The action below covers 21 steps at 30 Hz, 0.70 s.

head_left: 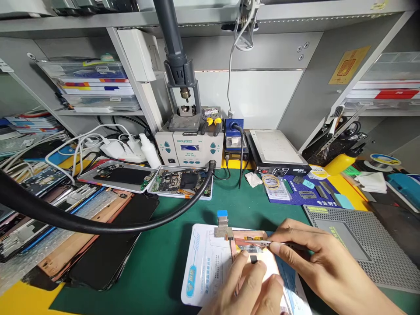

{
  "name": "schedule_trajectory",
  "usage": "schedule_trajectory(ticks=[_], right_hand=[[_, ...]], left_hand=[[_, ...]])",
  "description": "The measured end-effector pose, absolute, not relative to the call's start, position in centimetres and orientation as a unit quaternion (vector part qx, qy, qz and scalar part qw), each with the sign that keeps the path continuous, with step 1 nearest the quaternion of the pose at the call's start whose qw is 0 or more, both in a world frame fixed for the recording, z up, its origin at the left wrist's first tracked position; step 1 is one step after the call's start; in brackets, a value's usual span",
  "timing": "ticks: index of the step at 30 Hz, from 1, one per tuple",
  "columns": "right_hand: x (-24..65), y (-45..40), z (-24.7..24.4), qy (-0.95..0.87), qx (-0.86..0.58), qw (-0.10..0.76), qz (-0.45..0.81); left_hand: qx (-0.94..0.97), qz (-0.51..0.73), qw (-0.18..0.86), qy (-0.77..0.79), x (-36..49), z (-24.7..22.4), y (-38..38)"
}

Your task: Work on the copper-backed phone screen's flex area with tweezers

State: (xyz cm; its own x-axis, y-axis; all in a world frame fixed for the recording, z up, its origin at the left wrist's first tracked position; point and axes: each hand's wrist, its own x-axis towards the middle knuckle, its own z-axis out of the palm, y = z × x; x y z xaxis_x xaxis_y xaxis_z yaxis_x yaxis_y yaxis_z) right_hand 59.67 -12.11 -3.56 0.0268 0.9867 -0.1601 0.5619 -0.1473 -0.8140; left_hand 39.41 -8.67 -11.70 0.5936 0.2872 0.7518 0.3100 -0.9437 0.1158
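A copper-coloured phone screen panel [269,267] lies on a white printed sheet [210,262] on the green mat. My left hand [251,286] rests on the panel with its fingers apart, the fingertips near a small black square. Metal tweezers [257,242] are pinched in my right hand [315,253], their tip pointing left over the panel's upper end, beside a dark flex strip [251,249]. A metal clip with a blue tip [222,221] stands at the panel's upper left corner.
A black hose [108,226] arcs across the left side to a rework station [193,148]. Opened devices [182,181] lie before it. Dark panels [114,245] are stacked left. At right are a heating plate [278,148], purple mat [295,192] and perforated grey mat [370,245].
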Motion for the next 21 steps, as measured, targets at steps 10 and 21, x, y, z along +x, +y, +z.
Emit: schedule_trajectory(ticks=[10, 21], right_hand=[[59.90, -11.94, -3.55, -0.579, -0.654, 0.295, 0.389], [60.00, -11.76, -3.47, -0.560, -0.658, 0.298, 0.406]], left_hand=[[-0.886, -0.428, 0.002, -0.179, 39.55, -11.44, -8.72], [-0.884, -0.430, -0.005, -0.183, 39.50, -11.49, -8.71]])
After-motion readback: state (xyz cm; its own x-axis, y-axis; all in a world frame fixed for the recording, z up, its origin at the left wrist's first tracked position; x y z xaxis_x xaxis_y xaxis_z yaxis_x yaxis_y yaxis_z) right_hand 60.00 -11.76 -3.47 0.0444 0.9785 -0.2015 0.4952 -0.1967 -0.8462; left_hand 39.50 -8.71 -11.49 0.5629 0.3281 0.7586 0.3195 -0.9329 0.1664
